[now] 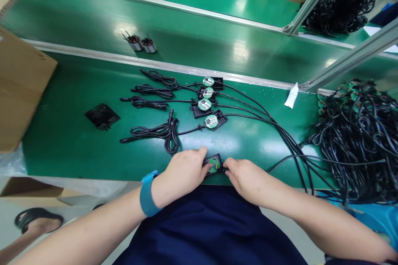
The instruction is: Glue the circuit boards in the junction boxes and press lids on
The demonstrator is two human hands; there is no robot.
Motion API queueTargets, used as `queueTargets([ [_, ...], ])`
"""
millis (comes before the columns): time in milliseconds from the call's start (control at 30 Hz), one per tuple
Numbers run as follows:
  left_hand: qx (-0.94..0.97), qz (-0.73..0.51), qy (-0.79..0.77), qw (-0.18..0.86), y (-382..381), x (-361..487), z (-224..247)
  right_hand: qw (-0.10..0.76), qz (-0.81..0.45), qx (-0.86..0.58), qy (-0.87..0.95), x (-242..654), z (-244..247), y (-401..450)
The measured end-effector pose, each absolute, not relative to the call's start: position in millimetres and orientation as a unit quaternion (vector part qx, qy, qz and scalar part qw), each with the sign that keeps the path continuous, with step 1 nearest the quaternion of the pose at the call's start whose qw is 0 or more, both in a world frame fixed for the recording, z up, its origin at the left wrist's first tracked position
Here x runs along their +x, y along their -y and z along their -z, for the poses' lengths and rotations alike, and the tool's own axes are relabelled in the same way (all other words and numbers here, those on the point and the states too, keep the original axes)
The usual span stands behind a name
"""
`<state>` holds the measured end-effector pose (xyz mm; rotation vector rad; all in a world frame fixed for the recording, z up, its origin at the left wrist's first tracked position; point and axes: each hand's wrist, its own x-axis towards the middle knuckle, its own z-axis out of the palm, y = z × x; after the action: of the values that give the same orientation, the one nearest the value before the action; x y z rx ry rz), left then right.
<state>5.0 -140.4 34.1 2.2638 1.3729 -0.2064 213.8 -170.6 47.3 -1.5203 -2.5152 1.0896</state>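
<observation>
Near the bench's front edge lies a black housing with a green circuit board (214, 165) in it. My left hand (189, 170) grips its left side, the thumb at the board. At its right side, my right hand (241, 174) pinches the black cable where it meets the housing. Behind my hands, several round circuit boards (211, 121) with black housings and cables lie in a column. Their coiled cable ends (152, 132) rest to the left, and other cables (280, 126) run off to the right.
A big pile of black cables (357, 145) with boards covers the right end. Black flat parts (102, 116) lie at left, near a cardboard box (25, 87). Two motor coils (148, 44) stand behind the metal rail. A white tube (291, 96) lies at back right.
</observation>
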Motion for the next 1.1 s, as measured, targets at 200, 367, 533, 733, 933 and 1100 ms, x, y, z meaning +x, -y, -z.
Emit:
queueTargets([
  [200,0.837,0.065,-0.486,0.243,138,6,-31,0.042,-0.372,-0.484,0.791,217,-42,160],
  [367,0.825,0.050,-0.497,0.264,138,5,-27,0.088,-0.387,-0.463,0.792,223,-32,152],
  [533,0.829,0.041,-0.491,0.265,138,5,-27,0.122,-0.388,-0.467,0.785,222,-22,150],
  [733,0.828,0.028,-0.494,0.264,139,4,-26,0.121,-0.360,-0.476,0.793,219,-20,149],
  [933,0.828,0.009,-0.493,0.268,139,2,-22,0.098,-0.327,-0.437,0.832,218,-28,150],
  [1100,0.826,0.014,-0.497,0.264,140,2,-21,0.040,-0.296,-0.488,0.820,212,-22,151],
])
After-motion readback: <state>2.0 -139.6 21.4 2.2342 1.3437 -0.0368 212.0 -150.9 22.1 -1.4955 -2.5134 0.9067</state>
